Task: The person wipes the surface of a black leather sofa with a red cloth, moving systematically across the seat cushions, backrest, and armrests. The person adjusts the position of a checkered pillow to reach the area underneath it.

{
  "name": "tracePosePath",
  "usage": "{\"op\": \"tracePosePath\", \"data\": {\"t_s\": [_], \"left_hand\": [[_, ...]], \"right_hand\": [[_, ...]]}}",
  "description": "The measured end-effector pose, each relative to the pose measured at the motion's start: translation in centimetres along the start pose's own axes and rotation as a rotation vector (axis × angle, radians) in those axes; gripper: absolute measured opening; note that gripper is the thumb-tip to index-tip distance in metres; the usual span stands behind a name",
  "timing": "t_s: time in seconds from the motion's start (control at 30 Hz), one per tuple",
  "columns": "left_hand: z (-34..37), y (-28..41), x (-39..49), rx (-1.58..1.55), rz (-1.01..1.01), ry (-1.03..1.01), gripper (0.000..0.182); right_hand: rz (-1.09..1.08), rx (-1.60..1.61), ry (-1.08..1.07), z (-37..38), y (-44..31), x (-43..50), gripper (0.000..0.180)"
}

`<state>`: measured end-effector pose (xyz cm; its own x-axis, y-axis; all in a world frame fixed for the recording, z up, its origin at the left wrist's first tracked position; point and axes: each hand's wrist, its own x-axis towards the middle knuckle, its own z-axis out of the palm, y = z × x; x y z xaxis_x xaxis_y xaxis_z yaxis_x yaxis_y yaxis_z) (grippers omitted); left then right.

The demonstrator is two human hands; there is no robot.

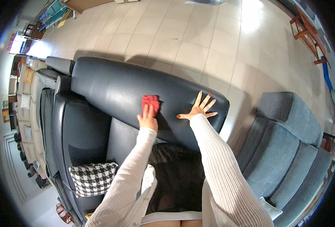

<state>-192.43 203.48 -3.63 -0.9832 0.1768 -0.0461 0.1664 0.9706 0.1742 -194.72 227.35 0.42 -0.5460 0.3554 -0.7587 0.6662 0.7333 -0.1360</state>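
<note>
A folded red cloth (151, 102) lies under the fingers of my left hand (148, 117), which presses it onto the top of a black leather sofa armrest (110, 79). A ring shows on one of its fingers. My right hand (200, 109) rests flat near the armrest's right end, fingers spread, with nothing in it. Both arms wear white ribbed sleeves. Left of my arms are the sofa's black backrest (82, 127) and a black-and-white houndstooth cushion (93, 178).
A blue-grey fabric sofa (275, 147) stands at the right, with tiled floor (190, 42) beyond the armrest. Beige sofas (28, 122) line the far left. A wooden frame (309, 34) is at the upper right, and teal chairs (52, 17) are at the upper left.
</note>
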Motion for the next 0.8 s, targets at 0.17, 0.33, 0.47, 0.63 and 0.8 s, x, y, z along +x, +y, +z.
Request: {"op": "tracePosePath", "data": {"t_s": [0.17, 0.33, 0.47, 0.63, 0.8], "left_hand": [[0.2, 5.5, -6.7, -0.078, 0.22, -0.015, 0.067], [0.8, -1.1, -6.8, -0.024, 0.08, -0.004, 0.064], [1.3, -8.9, -3.1, -0.021, -0.424, 0.13, 0.075], [1.0, -6.9, -0.3, -0.041, -0.618, 0.092, 0.077], [1.6, -0.5, -5.7, 0.005, -0.077, 0.141, 0.067]], "right_hand": [[0.057, -0.051, 0.002, 0.1, 0.2, 0.7, 0.156], [0.082, -0.072, -0.033, -0.3, 0.1, 0.7, 0.157], [0.101, -0.102, -0.064, -0.3, -0.3, 0.8, 0.156], [0.129, -0.109, -0.054, 0.0, -0.8, 0.8, 0.155], [0.204, -0.187, -0.062, -0.6, -1.8, 0.8, 0.157]]}}
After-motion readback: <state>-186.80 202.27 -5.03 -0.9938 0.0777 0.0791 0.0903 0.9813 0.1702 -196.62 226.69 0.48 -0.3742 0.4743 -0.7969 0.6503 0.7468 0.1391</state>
